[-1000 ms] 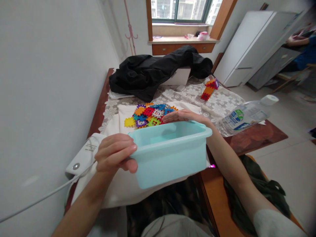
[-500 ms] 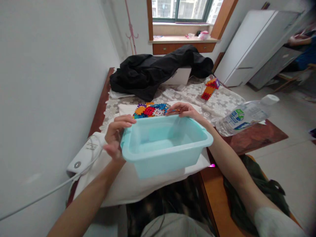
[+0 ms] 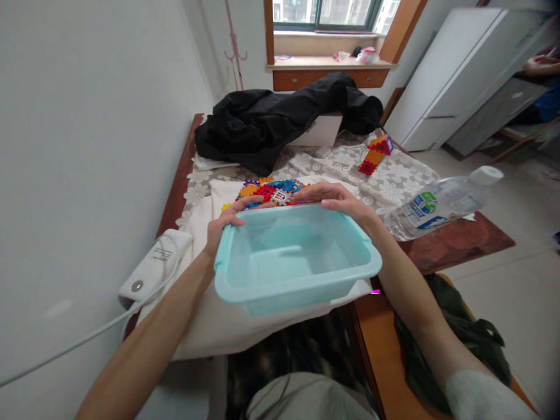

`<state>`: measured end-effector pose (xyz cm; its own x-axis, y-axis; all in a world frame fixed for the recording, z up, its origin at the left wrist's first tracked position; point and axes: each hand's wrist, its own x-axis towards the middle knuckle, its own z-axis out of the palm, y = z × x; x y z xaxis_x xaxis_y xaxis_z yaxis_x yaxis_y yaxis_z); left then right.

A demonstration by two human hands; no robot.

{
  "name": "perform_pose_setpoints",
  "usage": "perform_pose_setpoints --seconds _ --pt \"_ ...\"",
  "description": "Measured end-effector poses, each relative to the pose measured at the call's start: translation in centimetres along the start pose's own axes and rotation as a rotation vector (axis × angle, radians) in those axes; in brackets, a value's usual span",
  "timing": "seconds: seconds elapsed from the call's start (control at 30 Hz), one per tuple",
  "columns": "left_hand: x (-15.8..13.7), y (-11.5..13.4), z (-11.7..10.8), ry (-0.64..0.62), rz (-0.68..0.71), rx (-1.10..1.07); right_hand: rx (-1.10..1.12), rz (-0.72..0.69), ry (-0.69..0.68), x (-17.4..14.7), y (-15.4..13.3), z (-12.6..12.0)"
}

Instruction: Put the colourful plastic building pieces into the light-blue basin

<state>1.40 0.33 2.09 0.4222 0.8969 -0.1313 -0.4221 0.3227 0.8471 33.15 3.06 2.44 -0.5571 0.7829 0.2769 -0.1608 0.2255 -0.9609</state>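
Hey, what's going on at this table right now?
A person holds an empty light-blue plastic bin with both hands: the left hand grips its far-left corner and the right hand its far rim. Just behind the bin, a pile of colourful interlocking toy tiles lies on a white cloth. A plastic water bottle lies on its side to the right, and a black jacket is heaped at the far end.

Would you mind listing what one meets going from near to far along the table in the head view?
Light blue tub → pile of colourful plastic tiles → black jacket → window sill.
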Motion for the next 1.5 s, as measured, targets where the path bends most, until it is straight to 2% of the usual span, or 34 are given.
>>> perform_pose_setpoints --seconds 0.13,0.23,0.3,0.37,0.47,0.57,0.77,0.87,0.97,1.13,1.37,1.5 --pt "1.0 -0.5 -1.0 0.06 0.097 0.036 -0.116 -0.053 0.322 0.8 1.5 -1.0" --pt "1.1 -0.2 -1.1 0.073 0.13 0.045 -0.42 -0.114 0.499 1.3 3.0 -2.2" --pt "1.1 0.0 -0.9 0.069 0.143 0.058 -0.65 -0.13 0.468 1.1 3.4 -2.7" --pt "1.0 0.1 -0.8 0.054 0.164 0.088 -0.805 -0.126 0.351 0.6 3.4 -2.8" --pt "0.8 0.1 -0.9 0.03 0.222 0.153 -0.916 -0.092 0.179 0.1 3.5 -2.8" --pt "0.5 0.1 -1.2 0.0 0.282 0.236 -0.972 -0.035 0.13 0.6 4.2 -3.0" --pt "0.1 0.4 -2.0 -0.067 0.363 0.45 -0.975 -0.037 0.266 1.5 4.6 -2.3" --pt "0.3 0.5 -2.3 -0.06 0.388 0.492 -0.972 -0.048 0.235 1.2 4.5 -2.2" --pt "0.4 0.4 -2.2 -0.062 0.388 0.466 -1.006 -0.035 0.182 1.4 5.3 -3.0" --pt "0.2 0.0 -1.2 -0.072 0.305 0.343 -1.003 -0.081 0.229 2.3 6.8 -4.1" --pt "0.0 -0.1 -0.9 -0.023 0.247 0.398 -0.79 -0.086 0.45 1.8 6.4 -3.1" --pt "0.0 -0.4 -1.2 0.021 0.288 0.447 -0.862 -0.122 0.479 1.9 6.5 -3.2"
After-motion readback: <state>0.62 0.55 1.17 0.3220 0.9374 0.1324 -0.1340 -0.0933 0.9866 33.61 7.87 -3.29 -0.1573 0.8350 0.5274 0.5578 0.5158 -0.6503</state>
